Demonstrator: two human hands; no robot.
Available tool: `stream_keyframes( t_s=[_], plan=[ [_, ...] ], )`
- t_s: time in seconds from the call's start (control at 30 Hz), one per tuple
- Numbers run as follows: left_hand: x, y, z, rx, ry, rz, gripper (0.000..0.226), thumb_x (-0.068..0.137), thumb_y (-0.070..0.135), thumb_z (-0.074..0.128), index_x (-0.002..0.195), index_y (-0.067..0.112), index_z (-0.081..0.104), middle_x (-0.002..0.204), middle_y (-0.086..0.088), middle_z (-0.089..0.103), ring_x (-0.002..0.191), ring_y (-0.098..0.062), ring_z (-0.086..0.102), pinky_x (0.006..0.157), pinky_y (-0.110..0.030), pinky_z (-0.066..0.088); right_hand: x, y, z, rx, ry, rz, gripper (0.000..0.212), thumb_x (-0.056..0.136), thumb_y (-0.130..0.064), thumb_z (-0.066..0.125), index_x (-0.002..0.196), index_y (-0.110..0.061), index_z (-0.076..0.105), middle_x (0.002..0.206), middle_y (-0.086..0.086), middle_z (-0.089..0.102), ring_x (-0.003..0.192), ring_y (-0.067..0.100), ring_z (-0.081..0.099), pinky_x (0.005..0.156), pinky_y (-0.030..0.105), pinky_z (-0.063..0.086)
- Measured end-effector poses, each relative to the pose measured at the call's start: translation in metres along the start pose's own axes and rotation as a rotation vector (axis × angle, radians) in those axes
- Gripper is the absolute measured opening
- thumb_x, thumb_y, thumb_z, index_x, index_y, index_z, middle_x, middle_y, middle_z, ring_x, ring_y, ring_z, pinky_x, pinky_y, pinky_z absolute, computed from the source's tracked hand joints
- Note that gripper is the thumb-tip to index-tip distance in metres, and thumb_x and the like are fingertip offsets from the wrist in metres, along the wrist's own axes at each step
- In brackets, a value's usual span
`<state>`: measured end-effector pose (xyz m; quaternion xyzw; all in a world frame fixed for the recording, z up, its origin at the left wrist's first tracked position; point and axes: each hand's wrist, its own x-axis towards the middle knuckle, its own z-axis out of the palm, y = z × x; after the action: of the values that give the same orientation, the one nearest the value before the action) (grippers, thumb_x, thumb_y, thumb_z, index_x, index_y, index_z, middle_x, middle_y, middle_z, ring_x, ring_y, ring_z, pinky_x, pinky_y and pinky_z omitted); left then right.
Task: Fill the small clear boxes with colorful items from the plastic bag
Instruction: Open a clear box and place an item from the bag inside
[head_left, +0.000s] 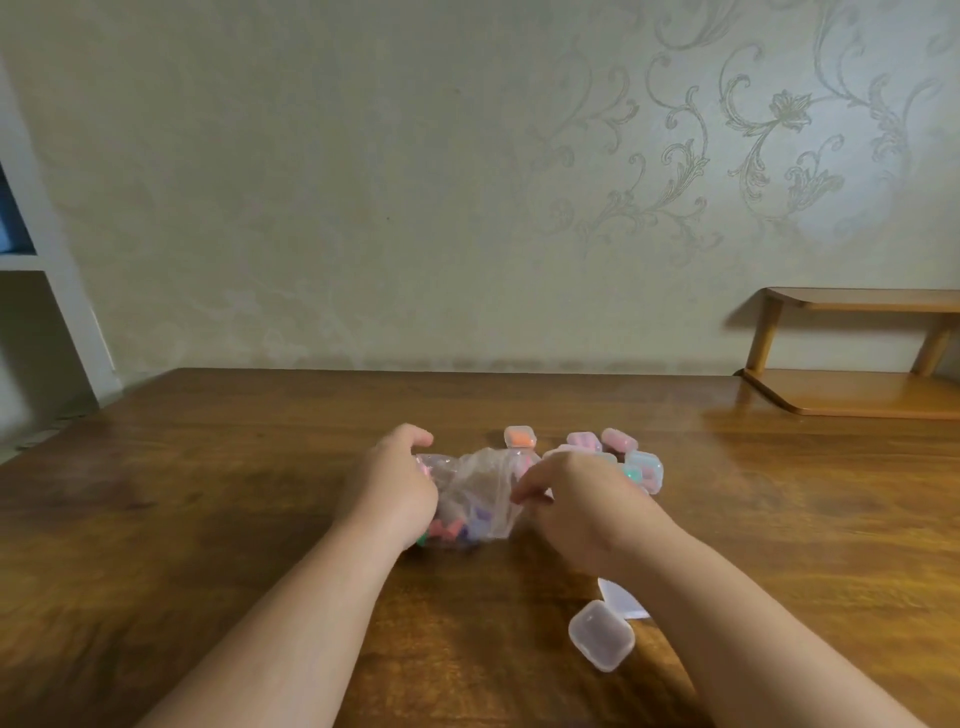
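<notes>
fingertips of left hand hidden behind plastic bag, white slip half under right forearm, shelf cut by edge

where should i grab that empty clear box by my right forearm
Pinch the empty clear box across two opposite side walls, coming straight down from above. It lies flat and low on the table, so its broad smooth top offers no hold. The right hand is nearest, though it now pinches the plastic bag.
</notes>
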<state>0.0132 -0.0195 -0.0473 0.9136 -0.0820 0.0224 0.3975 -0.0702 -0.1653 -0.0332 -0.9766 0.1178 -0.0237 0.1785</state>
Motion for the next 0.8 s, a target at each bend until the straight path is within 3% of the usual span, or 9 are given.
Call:
stream_keyframes(
  t_s=[0.13, 0.2, 0.3, 0.37, 0.47, 0.57, 0.63, 0.7, 0.8],
  plan=[
    [-0.004, 0.006, -0.003, -0.257, -0.025, 0.044, 0.046, 0.095, 0.009, 0.061, 0.131, 0.036, 0.053, 0.131, 0.007, 0.056, 0.079, -0.002, 0.055, 0.048, -0.013, 0.044, -0.007, -0.006, -0.007, 0.018, 0.025, 0.053, 0.018, 0.098, -0.03, 0.053, 0.107, -0.031, 0.068, 0.096, -0.006, 0.06, 0.081, 0.012, 0.054, 0.07, 0.025, 0.054],
    [-0.006, 0.009, -0.005, -0.355, -0.052, 0.047, 0.044, 0.095, 0.011, 0.061, 0.13, 0.037, 0.056, 0.129, 0.011, 0.055, 0.071, 0.002, 0.053, 0.04, -0.007, 0.04, -0.007, -0.001, -0.005, 0.08, 0.196, 0.01, 0.016, 0.094, -0.027, 0.06, 0.104, -0.03, 0.071, 0.097, -0.006, 0.065, 0.084, 0.013, 0.058, 0.07, 0.029, 0.058],
    [-0.007, 0.01, -0.008, -0.473, -0.096, 0.032, 0.042, 0.095, 0.01, 0.062, 0.127, 0.037, 0.058, 0.125, 0.011, 0.058, 0.066, -0.004, 0.064, 0.042, -0.007, 0.044, -0.01, -0.003, -0.007, 0.085, 0.228, -0.102, 0.019, 0.09, -0.017, 0.064, 0.105, -0.028, 0.071, 0.105, -0.011, 0.062, 0.091, 0.012, 0.06, 0.069, 0.02, 0.054],
    [-0.008, 0.009, -0.01, -0.525, -0.107, 0.025, 0.04, 0.094, 0.008, 0.062, 0.122, 0.037, 0.061, 0.12, 0.011, 0.061, 0.073, -0.011, 0.071, 0.053, -0.022, 0.059, -0.016, -0.01, -0.011, -0.009, 0.123, -0.162, 0.024, 0.095, -0.018, 0.057, 0.112, -0.031, 0.067, 0.107, -0.008, 0.06, 0.093, 0.014, 0.06, 0.068, 0.022, 0.052],
    [-0.008, 0.007, -0.007, -0.562, -0.144, 0.019, 0.039, 0.093, 0.004, 0.062, 0.116, 0.035, 0.064, 0.113, 0.004, 0.065, 0.078, -0.02, 0.073, 0.064, -0.041, 0.063, -0.019, -0.019, -0.008, -0.137, -0.018, -0.191, 0.025, 0.101, -0.024, 0.045, 0.117, -0.029, 0.064, 0.104, 0.0, 0.062, 0.094, 0.021, 0.062, 0.076, 0.034, 0.055],
    [-0.01, 0.008, -0.004, -0.552, -0.167, 0.033, 0.038, 0.094, 0.004, 0.061, 0.118, 0.033, 0.063, 0.113, 0.003, 0.065, 0.085, -0.017, 0.069, 0.057, -0.027, 0.061, 0.0, -0.03, -0.01, -0.182, -0.26, 0.059, 0.033, 0.098, -0.036, 0.053, 0.127, -0.021, 0.052, 0.09, 0.004, 0.051, 0.099, 0.021, 0.056, 0.075, 0.03, 0.05],
    [-0.012, 0.011, -0.004, -0.501, -0.166, 0.027, 0.039, 0.095, 0.005, 0.06, 0.122, 0.032, 0.061, 0.115, 0.006, 0.063, 0.088, -0.011, 0.061, 0.045, -0.013, 0.049, 0.007, -0.033, -0.01, -0.175, -0.379, 0.191, 0.057, 0.095, -0.041, 0.058, 0.142, -0.017, 0.037, 0.106, 0.006, 0.051, 0.108, 0.023, 0.055, 0.089, 0.031, 0.051],
    [-0.01, 0.01, -0.004, -0.469, -0.173, 0.009, 0.043, 0.093, 0.0, 0.059, 0.125, 0.029, 0.06, 0.117, 0.006, 0.063, 0.082, -0.009, 0.06, 0.043, -0.01, 0.046, 0.007, -0.032, -0.003, -0.178, -0.324, 0.1, 0.049, 0.096, -0.039, 0.057, 0.138, -0.018, 0.045, 0.118, 0.006, 0.058, 0.105, 0.024, 0.059, 0.089, 0.034, 0.052],
    [-0.008, 0.01, -0.007, -0.377, -0.24, -0.038, 0.061, 0.082, -0.008, 0.06, 0.131, 0.029, 0.057, 0.127, 0.001, 0.06, 0.082, -0.011, 0.065, 0.058, -0.02, 0.056, -0.003, -0.02, 0.016, -0.09, -0.061, -0.128, 0.022, 0.098, -0.03, 0.049, 0.102, -0.016, 0.066, 0.091, 0.001, 0.063, 0.09, 0.024, 0.063, 0.078, 0.036, 0.053]
  ],
)
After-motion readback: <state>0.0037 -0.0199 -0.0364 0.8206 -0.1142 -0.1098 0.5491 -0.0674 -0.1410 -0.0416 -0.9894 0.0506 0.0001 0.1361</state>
